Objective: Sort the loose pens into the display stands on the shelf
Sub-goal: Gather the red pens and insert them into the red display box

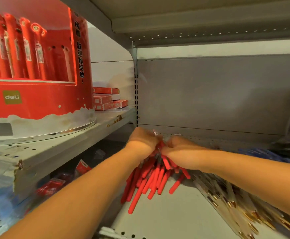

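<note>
Our left forearm (89, 195) and right forearm (244, 169) reach in from the bottom corners of the frame and meet near the centre. There the left hand (141, 140) and the right hand (180, 149) close from either side on a bundle of red pens (151, 180). Both sets of fingers are curled round its upper end, though motion blur hides the fingertips. The pens fan down and toward us, their lower ends resting on the pale lower shelf (166, 216).

At the upper left we see a round red display stand (37, 100) marked "deli" on the higher shelf (75, 140), with red pens upright in its window. Just beside it, toward the centre, a few small red boxes (106, 99) lie stacked.

At the lower right, clear pens (235, 204) with gold and dark tips lie in a loose heap on the lower shelf. Blue pens (261, 152) show above our right forearm, blurred. Beneath the higher shelf, at the lower left, red packets (54, 183) lie in shadow; we cannot tell what they hold.
</note>
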The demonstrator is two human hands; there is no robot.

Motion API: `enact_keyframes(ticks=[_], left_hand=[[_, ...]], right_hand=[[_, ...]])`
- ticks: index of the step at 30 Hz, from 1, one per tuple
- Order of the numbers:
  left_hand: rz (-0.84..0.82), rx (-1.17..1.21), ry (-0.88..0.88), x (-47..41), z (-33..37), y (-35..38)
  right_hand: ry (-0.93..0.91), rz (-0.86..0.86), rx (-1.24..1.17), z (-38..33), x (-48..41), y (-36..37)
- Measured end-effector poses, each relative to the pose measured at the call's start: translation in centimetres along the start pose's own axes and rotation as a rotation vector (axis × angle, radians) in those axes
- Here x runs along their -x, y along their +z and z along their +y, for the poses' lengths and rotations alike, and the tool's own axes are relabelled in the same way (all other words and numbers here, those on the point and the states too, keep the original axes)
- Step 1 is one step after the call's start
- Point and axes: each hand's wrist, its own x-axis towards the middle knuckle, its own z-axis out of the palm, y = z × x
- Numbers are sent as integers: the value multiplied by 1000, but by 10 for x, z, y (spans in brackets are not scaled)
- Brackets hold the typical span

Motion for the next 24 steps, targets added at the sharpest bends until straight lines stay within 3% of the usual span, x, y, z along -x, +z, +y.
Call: enact_keyframes(ticks=[5, 10, 13, 16, 19, 24], left_hand=[[-81, 409, -146, 15, 2, -5], [-147, 388, -107, 15, -9, -14], [-64, 250, -62, 8, -12, -21], [-7, -79, 17, -2, -20, -24], [-42, -410, 99, 0, -26, -18], [-112, -618, 154, 4, -23, -13]], right_hand=[[-2, -82, -189, -7, 24, -2], [23, -82, -230, -11, 22, 1], [61, -28, -135, -9, 18, -2], [122, 20, -127, -2, 14, -9], [157, 31, -160, 5, 12, -8], [169, 50, -112, 13, 16, -8]])
